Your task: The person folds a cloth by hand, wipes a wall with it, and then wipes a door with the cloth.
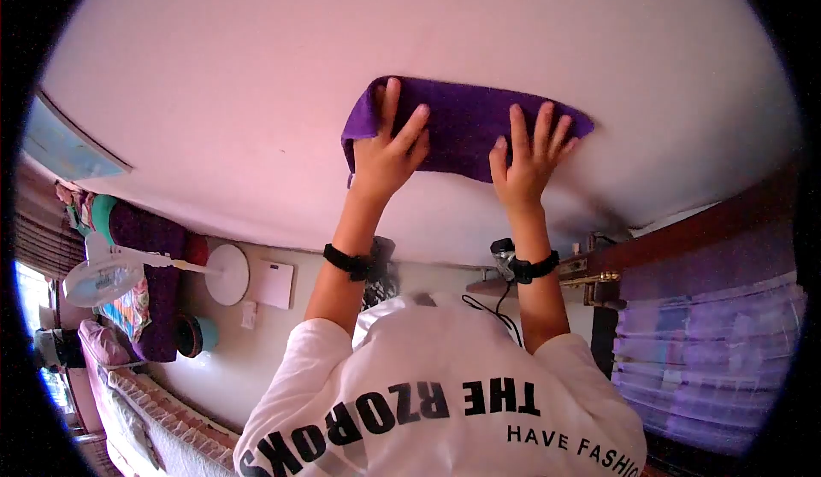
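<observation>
A purple cloth [462, 126] lies spread against the pale wall [256, 75], its left end folded over in a flap. My left hand [385, 148] presses on the cloth near that flap, fingers apart; some of them are partly hidden by the fold. Toward the cloth's other end, my right hand [530, 156] lies flat with its fingers spread. Both arms reach up in front of me, and each wrist wears a black band.
At the left stand a white fan [227, 273] and a dark-and-teal round container [195, 336]. A flat pinkish square thing [275, 285] lies on the floor. A bed [162, 417] is lower left. On the right are a brass bolt [599, 279] and a purple curtain [701, 349].
</observation>
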Demonstrator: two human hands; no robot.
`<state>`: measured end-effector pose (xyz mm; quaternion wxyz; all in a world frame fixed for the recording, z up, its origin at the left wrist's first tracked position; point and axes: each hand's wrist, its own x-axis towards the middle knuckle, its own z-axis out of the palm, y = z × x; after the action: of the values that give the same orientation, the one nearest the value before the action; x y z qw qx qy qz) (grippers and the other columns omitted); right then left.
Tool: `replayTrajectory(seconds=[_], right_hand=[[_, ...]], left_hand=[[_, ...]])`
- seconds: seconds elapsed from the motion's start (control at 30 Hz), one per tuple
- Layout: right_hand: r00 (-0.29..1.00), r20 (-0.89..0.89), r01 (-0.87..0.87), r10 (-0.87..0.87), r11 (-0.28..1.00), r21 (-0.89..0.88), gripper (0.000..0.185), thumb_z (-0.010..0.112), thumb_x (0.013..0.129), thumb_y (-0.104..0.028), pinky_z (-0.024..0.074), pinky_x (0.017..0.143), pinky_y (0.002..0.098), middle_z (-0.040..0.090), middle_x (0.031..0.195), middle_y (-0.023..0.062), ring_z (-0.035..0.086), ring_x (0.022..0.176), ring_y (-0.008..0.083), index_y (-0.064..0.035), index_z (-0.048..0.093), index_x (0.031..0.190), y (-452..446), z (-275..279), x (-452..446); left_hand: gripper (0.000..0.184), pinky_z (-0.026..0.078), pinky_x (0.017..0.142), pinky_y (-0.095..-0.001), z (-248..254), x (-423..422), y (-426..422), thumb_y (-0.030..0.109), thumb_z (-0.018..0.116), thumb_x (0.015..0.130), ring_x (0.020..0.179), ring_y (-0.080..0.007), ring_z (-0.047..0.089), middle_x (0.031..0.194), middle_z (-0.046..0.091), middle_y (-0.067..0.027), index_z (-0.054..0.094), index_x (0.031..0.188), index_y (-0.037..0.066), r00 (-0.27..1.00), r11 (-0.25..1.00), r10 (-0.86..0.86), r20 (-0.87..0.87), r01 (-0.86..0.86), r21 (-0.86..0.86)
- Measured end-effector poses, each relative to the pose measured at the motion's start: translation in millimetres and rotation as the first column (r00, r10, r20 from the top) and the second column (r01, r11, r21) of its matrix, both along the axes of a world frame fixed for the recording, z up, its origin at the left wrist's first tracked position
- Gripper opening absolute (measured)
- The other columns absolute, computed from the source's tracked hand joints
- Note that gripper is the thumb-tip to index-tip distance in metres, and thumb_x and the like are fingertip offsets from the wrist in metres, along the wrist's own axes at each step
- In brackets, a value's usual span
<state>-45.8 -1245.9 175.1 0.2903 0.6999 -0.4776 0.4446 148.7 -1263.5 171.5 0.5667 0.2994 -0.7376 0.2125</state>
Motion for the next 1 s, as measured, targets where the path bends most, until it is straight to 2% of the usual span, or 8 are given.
replayTrajectory(seconds=[0.07, 0.1, 0.13, 0.2, 0.33, 0.53, 0.73, 1.0], right_hand=[[0.995, 0.091, 0.044, -0.043, 0.999, -0.004, 0.046, 0.048, 0.076, -0.028, 0.0015, 0.091, 0.0614, 0.022, 0.133, 0.0150, 0.011, 0.122, 0.0403, -0.0228, 0.040, 0.121, -2, -8, -1], [0.995, 0.068, 0.073, -0.073, 0.997, -0.001, 0.047, 0.047, 0.076, -0.030, 0.0021, 0.091, 0.0619, 0.018, 0.134, 0.0157, 0.008, 0.121, 0.0431, -0.0216, 0.039, 0.122, -3, -10, -2], [0.995, 0.066, 0.072, -0.071, 0.997, -0.006, 0.047, 0.047, 0.076, -0.030, 0.0021, 0.091, 0.0619, 0.018, 0.134, 0.0157, 0.008, 0.121, 0.0431, -0.0216, 0.039, 0.122, -3, -11, -3], [0.994, 0.085, 0.065, -0.065, 0.998, 0.012, 0.049, 0.047, 0.077, -0.033, 0.0022, 0.090, 0.0626, 0.012, 0.135, 0.0189, 0.005, 0.121, 0.0451, -0.0210, 0.037, 0.123, -1, -12, -2], [0.992, 0.120, 0.046, -0.045, 0.999, -0.009, 0.051, 0.047, 0.078, -0.036, 0.0025, 0.090, 0.0630, 0.008, 0.134, 0.0220, 0.002, 0.120, 0.0476, -0.0202, 0.034, 0.125, 1, -7, 4], [0.989, 0.132, 0.076, -0.074, 0.997, -0.011, 0.053, 0.046, 0.077, -0.039, 0.0028, 0.090, 0.0628, 0.007, 0.134, 0.0228, 0.001, 0.120, 0.0479, -0.0190, 0.033, 0.125, 0, 12, 11], [0.995, 0.043, 0.093, -0.090, 0.993, -0.066, 0.056, 0.045, 0.075, -0.038, 0.0039, 0.092, 0.0606, 0.010, 0.134, 0.0224, 0.005, 0.121, 0.0461, -0.0177, 0.034, 0.125, -5, 101, 22], [0.992, 0.059, 0.119, -0.113, 0.987, -0.106, 0.059, 0.042, 0.075, -0.042, 0.0044, 0.093, 0.0588, 0.018, 0.133, 0.0218, 0.012, 0.121, 0.0446, -0.0138, 0.032, 0.126, -16, 63, 41]], left_hand=[[0.048, 0.022, 0.091, -0.0514, 4, -1, 8, 0.026, 0.062, 0.068, 0.113, -0.0348, 0.034, 0.127, 0.035, -0.0111, 0.048, 0.113, 0.028, 0.933, 0.923, 0.351, 0.084, -0.360, 0.136], [0.043, 0.006, 0.091, -0.0598, 3, -1, 8, 0.037, 0.058, 0.071, 0.117, -0.0381, 0.024, 0.129, 0.033, -0.0067, 0.049, 0.112, 0.031, 0.862, 0.860, 0.480, 0.162, -0.499, 0.108], [0.043, 0.006, 0.091, -0.0598, 3, -1, 8, 0.037, 0.058, 0.071, 0.117, -0.0381, 0.024, 0.129, 0.033, -0.0067, 0.049, 0.112, 0.031, 0.862, 0.859, 0.483, 0.157, -0.500, 0.105], [0.049, 0.001, 0.090, -0.0639, 4, -1, 10, 0.038, 0.057, 0.071, 0.121, -0.0459, 0.003, 0.134, 0.019, -0.0148, 0.045, 0.116, 0.025, 0.867, 0.867, 0.471, 0.163, -0.489, 0.092], [0.050, -0.001, 0.090, -0.0637, 6, -3, 10, 0.040, 0.057, 0.070, 0.119, -0.0513, 0.001, 0.135, 0.016, -0.0155, 0.045, 0.116, 0.025, 0.887, 0.881, 0.449, 0.106, -0.459, 0.111], [0.042, 0.001, 0.091, -0.0618, 23, -10, 6, 0.047, 0.050, 0.072, 0.119, -0.0484, 0.010, 0.132, 0.026, -0.0106, 0.049, 0.112, 0.033, 0.892, 0.889, 0.451, -0.028, -0.445, 0.109], [0.044, 0.012, 0.092, -0.0573, 95, -15, 2, 0.046, 0.045, 0.074, 0.118, -0.0442, 0.021, 0.130, 0.029, -0.0125, 0.047, 0.115, 0.031, 0.860, 0.860, 0.509, -0.025, -0.509, 0.028], [0.048, 0.015, 0.094, -0.0516, 56, -23, -3, 0.042, 0.043, 0.074, 0.116, -0.0433, 0.026, 0.126, 0.034, -0.0174, 0.049, 0.115, 0.018, 0.858, 0.862, 0.507, -0.081, -0.505, 0.048]])
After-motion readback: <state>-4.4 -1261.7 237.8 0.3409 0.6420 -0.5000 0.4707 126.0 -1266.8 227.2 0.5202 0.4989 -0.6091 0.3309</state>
